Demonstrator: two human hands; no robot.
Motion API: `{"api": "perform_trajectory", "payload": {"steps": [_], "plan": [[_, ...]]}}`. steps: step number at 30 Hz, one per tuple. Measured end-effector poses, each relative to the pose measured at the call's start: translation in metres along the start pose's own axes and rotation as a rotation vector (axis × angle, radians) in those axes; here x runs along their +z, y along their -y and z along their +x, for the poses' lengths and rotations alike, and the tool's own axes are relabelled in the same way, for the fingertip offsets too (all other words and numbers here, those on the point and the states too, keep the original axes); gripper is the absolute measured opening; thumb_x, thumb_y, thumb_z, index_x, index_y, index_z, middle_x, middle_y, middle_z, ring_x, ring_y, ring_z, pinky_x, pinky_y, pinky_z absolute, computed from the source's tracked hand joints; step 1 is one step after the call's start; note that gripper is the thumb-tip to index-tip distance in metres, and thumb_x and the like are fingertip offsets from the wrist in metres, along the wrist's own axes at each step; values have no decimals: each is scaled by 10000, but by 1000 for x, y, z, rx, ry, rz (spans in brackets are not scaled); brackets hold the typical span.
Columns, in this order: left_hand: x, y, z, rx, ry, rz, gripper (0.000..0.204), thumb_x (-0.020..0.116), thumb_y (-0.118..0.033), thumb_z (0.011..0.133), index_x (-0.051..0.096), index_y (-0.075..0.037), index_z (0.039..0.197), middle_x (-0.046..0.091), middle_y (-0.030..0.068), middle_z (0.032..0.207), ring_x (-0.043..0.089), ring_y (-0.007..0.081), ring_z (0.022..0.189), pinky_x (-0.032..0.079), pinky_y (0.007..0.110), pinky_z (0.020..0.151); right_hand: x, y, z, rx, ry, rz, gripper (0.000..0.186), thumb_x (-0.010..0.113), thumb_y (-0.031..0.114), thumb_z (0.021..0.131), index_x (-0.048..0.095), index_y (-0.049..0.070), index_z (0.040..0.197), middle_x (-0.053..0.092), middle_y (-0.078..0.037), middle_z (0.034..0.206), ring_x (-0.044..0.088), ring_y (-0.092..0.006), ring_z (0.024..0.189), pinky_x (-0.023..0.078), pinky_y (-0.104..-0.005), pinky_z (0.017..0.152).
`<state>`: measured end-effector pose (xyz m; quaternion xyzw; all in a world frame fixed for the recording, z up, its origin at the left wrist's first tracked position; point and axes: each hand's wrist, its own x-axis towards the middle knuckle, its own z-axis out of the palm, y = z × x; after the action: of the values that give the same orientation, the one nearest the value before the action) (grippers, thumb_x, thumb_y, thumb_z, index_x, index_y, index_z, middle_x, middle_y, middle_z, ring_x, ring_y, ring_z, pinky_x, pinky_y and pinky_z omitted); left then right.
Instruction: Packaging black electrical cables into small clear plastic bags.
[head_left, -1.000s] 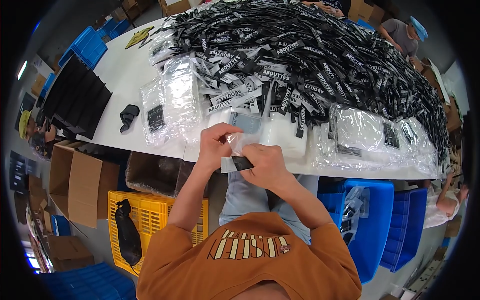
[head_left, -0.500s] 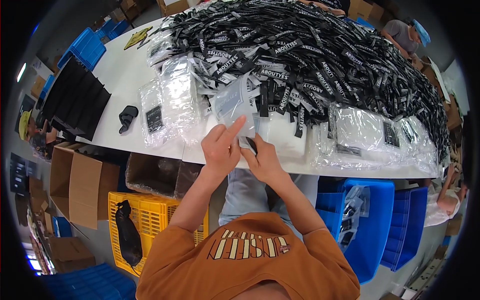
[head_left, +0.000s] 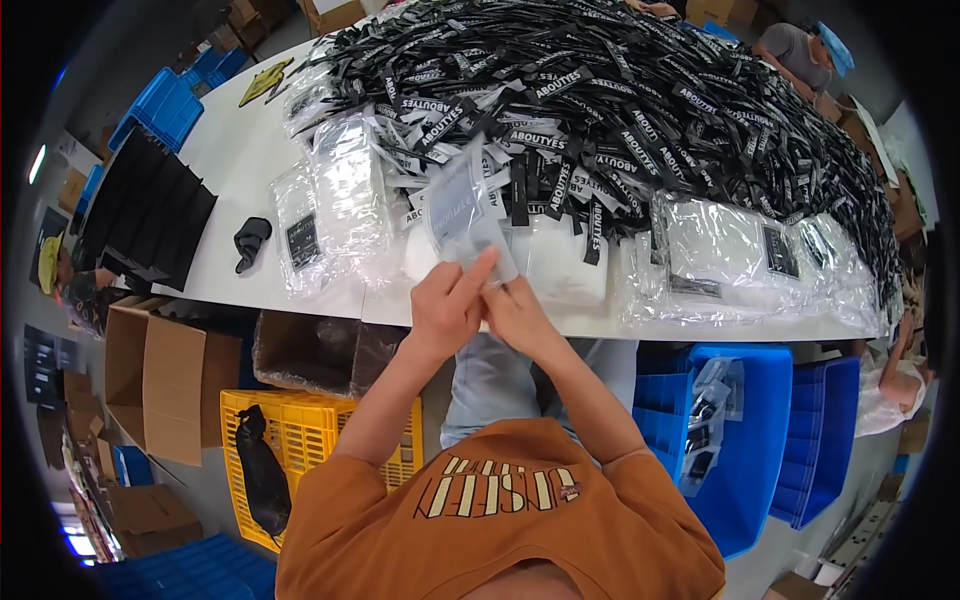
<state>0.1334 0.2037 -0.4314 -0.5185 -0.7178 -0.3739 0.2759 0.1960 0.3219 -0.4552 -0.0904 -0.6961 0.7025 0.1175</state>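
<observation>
A clear plastic bag with a grey printed panel [head_left: 460,205] is tilted up just above the table's near edge. Its lower end is gripped by my left hand [head_left: 445,308], with the index finger lying along the plastic. My right hand [head_left: 520,318] is close beside it, its fingers bunched at or inside the bag's lower end. Whatever those fingers hold is hidden by the film and the left hand. Behind the bag spreads a big heap of black straps with white lettering [head_left: 620,130]. A stack of flat clear bags [head_left: 565,260] lies just right of my hands.
Filled clear packs lie to the left [head_left: 350,180] and right [head_left: 730,250] on the white table [head_left: 235,140]. A black cloth piece [head_left: 252,240] and black tray stack [head_left: 150,205] are farther left. Below are a yellow crate [head_left: 320,430] and blue bins [head_left: 745,470]. Other people work around the table.
Both hands have come closer together. My right fingers, which had a dark piece at their tips, have moved up against the bag's end, and the dark piece is now out of sight.
</observation>
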Motion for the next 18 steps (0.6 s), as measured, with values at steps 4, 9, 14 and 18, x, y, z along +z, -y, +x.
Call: {"api": "perform_trajectory", "payload": {"steps": [4, 9, 14, 18], "plan": [[9, -17, 8, 9, -3, -35, 520, 560, 79, 626, 615, -50, 1127, 425, 63, 599, 461, 226, 512, 371, 325, 442, -6, -2, 16, -237, -109, 12, 395, 503, 201, 874, 445, -14, 1201, 602, -156, 859, 572, -228, 750, 453, -336, 671], [-4, 5, 17, -302, 31, 61, 588, 597, 6, 618, 563, -84, 1198, 518, 44, 642, 518, 208, 539, 415, 332, 460, 12, 21, -11, -52, -24, -114, 286, 501, 212, 880, 501, -15, 1055, 566, -215, 856, 570, -342, 751, 453, -356, 684], [4, -26, 11, 45, 236, 24, 516, 575, -51, 666, 545, -47, 1181, 554, 64, 654, 560, 240, 565, 446, 356, 486, -19, -7, -15, -63, -31, -138, 209, 502, 159, 880, 544, -44, 856, 550, -114, 613, 555, -246, 589, 430, -319, 530], [0, -23, 12, -163, 275, -44, 533, 547, 6, 669, 530, -58, 1199, 559, 75, 653, 555, 265, 552, 442, 369, 472, -23, -7, -16, 59, -20, 163, 117, 542, 74, 843, 578, -30, 801, 575, -41, 629, 525, -116, 521, 400, -237, 454]]}}
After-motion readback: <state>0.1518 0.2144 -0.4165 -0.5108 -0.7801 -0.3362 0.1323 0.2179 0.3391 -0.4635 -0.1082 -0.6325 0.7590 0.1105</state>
